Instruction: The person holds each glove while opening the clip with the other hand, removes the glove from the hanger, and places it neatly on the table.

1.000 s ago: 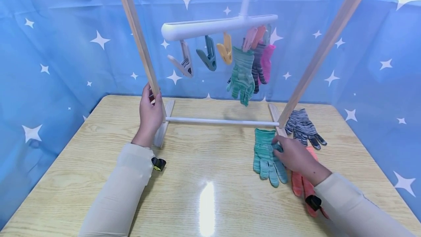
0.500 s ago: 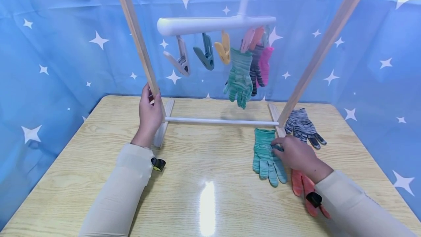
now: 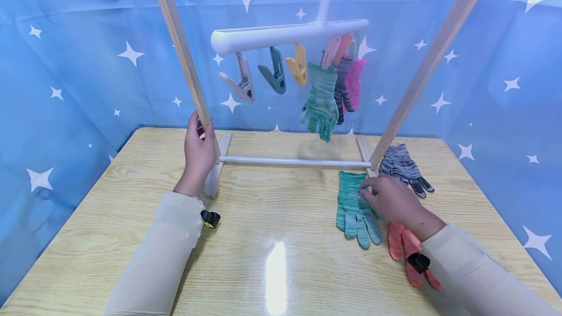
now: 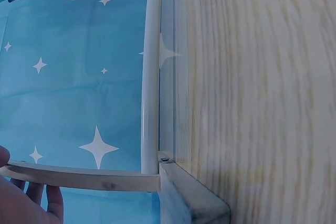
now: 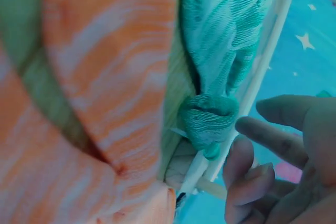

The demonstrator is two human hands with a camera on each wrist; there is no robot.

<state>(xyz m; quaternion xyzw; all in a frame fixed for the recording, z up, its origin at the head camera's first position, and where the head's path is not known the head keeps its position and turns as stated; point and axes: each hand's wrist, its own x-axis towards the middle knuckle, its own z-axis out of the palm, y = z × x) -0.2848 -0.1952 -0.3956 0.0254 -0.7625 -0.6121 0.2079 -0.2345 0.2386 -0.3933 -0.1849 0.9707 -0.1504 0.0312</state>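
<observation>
Starry blue backdrop (image 3: 259, 116) behind tabletop (image 3: 254, 223)

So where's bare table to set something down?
Bare table lies in front of the white crossbar, between the left sleeve and the lower green glove, and also left of that sleeve. It's crowded near the right upright: the right hand, that glove, the lower striped glove and the coral glove cluster there.

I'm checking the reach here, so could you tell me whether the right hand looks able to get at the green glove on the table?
Very likely yes: the right hand is close by the green glove, with nothing visible between them.
</observation>
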